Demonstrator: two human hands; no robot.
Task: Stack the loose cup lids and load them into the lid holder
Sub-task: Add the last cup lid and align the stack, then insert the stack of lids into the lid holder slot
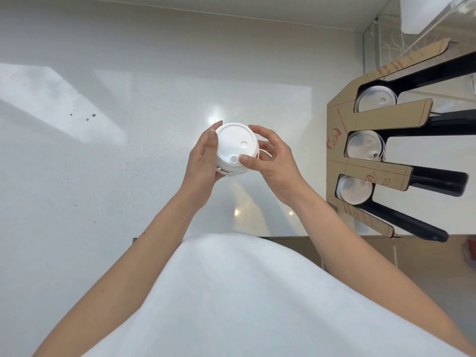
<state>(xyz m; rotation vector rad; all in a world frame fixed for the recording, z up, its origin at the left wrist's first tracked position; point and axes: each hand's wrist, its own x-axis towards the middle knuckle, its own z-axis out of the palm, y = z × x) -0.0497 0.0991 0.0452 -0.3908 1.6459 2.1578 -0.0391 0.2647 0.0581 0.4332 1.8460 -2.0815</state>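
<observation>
A stack of white cup lids (233, 144) is held above the white counter (128, 163), top face toward me. My left hand (203, 163) wraps the stack's left side and underside. My right hand (273, 161) touches the right side, thumb pressing the top lid near its small sip hole. The cardboard lid holder (371, 119) stands at the right edge of the counter. It has three slots, each with white lids in it: the far one (374, 99), the middle one (363, 145) and the near one (354, 189).
Black posts (438, 180) of the holder stick out to the right between the cardboard fingers. A clear panel and metal frame (381, 34) stand at the back right corner. A white wall runs along the back. My white shirt fills the bottom of the view.
</observation>
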